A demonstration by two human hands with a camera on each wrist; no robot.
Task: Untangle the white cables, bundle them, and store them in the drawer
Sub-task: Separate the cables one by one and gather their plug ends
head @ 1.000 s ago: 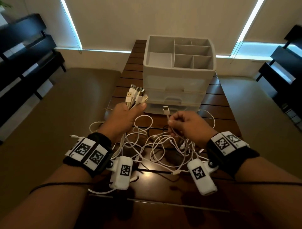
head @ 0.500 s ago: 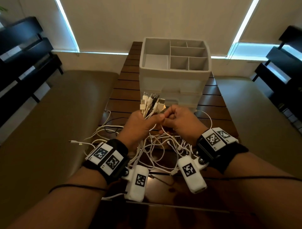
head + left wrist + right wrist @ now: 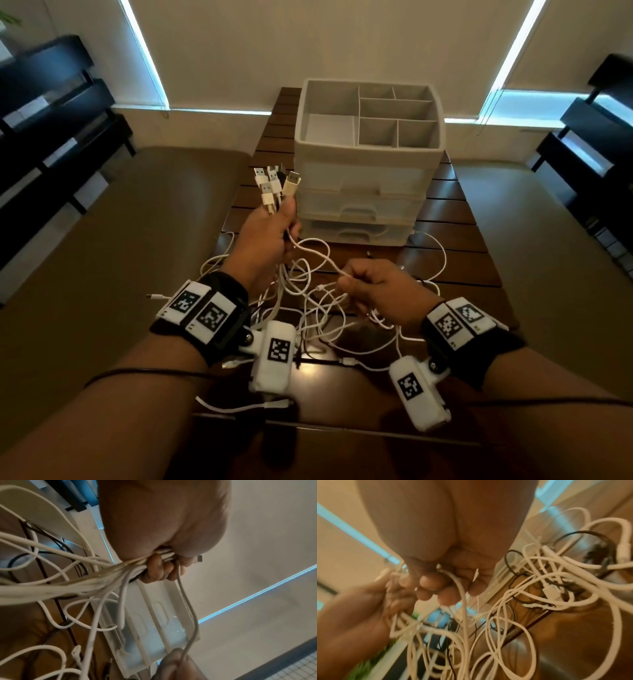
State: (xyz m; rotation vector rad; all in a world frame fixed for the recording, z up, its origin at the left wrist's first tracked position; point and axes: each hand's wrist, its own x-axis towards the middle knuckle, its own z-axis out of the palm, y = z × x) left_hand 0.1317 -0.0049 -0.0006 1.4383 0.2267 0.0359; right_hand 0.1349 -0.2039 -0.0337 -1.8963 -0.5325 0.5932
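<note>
Above the bench (image 3: 455, 274), left hand (image 3: 265, 236) has its fingers (image 3: 155, 569) curled tight round a bunch of white cables (image 3: 308, 298), USB plug ends (image 3: 274, 186) gathered and sticking up out of the fist; right hand (image 3: 380, 291) pinches a single strand, fingers (image 3: 431, 586) curled on it, just right of and below the left fingers. Judging progress: plug ends collected, so early-to-mid; the lengths hanging under both sets of fingers are a loose tangle on the bench, not bundled, nothing stored. Drawer unit (image 3: 363, 198) sits just beyond the left fingers, all drawers shut, open-top divider tray on it. Black cable (image 3: 583, 534) mixed into the pile right of the right fingers, looks likely to snag the white loops
</note>
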